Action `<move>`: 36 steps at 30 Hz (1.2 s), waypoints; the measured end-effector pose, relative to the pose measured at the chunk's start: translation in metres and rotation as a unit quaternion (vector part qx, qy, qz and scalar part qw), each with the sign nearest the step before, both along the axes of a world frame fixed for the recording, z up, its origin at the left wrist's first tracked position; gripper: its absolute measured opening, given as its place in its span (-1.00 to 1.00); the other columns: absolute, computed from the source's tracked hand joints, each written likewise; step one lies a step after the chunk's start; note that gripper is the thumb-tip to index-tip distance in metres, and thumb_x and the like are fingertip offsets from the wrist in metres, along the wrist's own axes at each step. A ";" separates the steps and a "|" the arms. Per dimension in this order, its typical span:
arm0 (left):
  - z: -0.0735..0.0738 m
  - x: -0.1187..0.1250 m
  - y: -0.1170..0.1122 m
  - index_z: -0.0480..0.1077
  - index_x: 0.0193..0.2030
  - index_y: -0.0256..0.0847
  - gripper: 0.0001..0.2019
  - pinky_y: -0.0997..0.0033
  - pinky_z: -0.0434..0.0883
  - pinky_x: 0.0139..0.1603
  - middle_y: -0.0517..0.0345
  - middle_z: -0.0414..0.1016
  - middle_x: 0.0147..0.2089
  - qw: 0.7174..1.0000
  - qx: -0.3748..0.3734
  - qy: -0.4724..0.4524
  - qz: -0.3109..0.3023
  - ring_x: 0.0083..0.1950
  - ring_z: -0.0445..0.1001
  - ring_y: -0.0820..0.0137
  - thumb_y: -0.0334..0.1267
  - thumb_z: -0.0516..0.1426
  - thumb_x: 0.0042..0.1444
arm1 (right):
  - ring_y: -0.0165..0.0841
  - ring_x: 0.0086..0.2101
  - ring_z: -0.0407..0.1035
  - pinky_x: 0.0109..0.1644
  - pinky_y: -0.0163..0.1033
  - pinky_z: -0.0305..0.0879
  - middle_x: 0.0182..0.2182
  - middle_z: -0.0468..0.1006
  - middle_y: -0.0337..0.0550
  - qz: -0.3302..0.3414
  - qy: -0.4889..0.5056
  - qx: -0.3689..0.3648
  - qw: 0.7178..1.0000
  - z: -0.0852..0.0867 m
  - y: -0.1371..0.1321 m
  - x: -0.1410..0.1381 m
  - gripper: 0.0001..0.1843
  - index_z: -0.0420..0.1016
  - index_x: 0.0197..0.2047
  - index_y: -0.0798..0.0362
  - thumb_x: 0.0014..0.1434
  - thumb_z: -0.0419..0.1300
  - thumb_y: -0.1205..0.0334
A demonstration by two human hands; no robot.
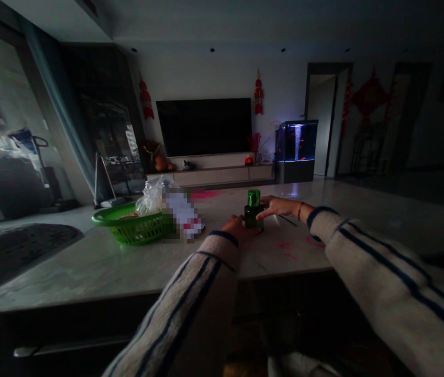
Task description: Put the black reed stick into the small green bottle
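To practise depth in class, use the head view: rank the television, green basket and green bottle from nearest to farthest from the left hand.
1. Green bottle: right at the left hand.
2. Green basket: on the table, to the left.
3. Television: beyond the table, by the far wall.

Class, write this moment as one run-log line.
left hand: low beside green bottle | right hand: at bottle's right side | bottle: upright on table | basket: left of bottle
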State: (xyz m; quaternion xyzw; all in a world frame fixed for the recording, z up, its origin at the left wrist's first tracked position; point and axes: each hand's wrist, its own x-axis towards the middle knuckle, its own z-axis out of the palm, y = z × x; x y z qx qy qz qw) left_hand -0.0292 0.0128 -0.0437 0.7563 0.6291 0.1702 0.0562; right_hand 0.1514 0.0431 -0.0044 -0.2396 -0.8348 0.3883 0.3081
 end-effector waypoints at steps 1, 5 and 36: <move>0.001 0.001 -0.001 0.25 0.05 -0.20 -0.23 0.39 0.32 -0.15 -0.09 0.31 0.00 1.000 -0.003 0.005 -0.003 -0.05 0.39 0.20 0.26 0.10 -0.26 | -0.35 -0.16 0.34 0.04 -0.17 0.14 -0.25 0.51 -0.21 0.003 0.004 -0.008 1.000 -0.001 -0.002 0.001 -0.54 0.46 -0.19 0.04 -0.26 0.33 0.23; 0.007 0.001 -0.005 0.26 0.07 -0.23 -0.21 0.38 0.33 -0.15 -0.11 0.33 0.01 1.000 -0.009 0.019 -0.021 -0.06 0.39 0.19 0.28 0.08 -0.25 | -0.37 -0.13 0.32 0.06 -0.17 0.11 -0.16 0.48 -0.19 0.013 0.049 -0.075 0.996 -0.005 -0.006 0.008 -0.55 0.40 -0.12 0.01 -0.15 0.29 0.18; 0.005 -0.001 0.000 0.31 0.00 -0.16 -0.27 0.38 0.32 -0.17 -0.05 0.40 -0.06 0.999 0.012 0.037 0.009 -0.05 0.39 0.18 0.31 0.03 -0.24 | -0.40 -0.23 0.36 -0.15 -0.26 0.30 -0.21 0.47 -0.11 -0.170 0.184 0.035 0.967 0.002 0.001 -0.002 -0.59 0.36 -0.08 0.07 -0.05 0.20 0.19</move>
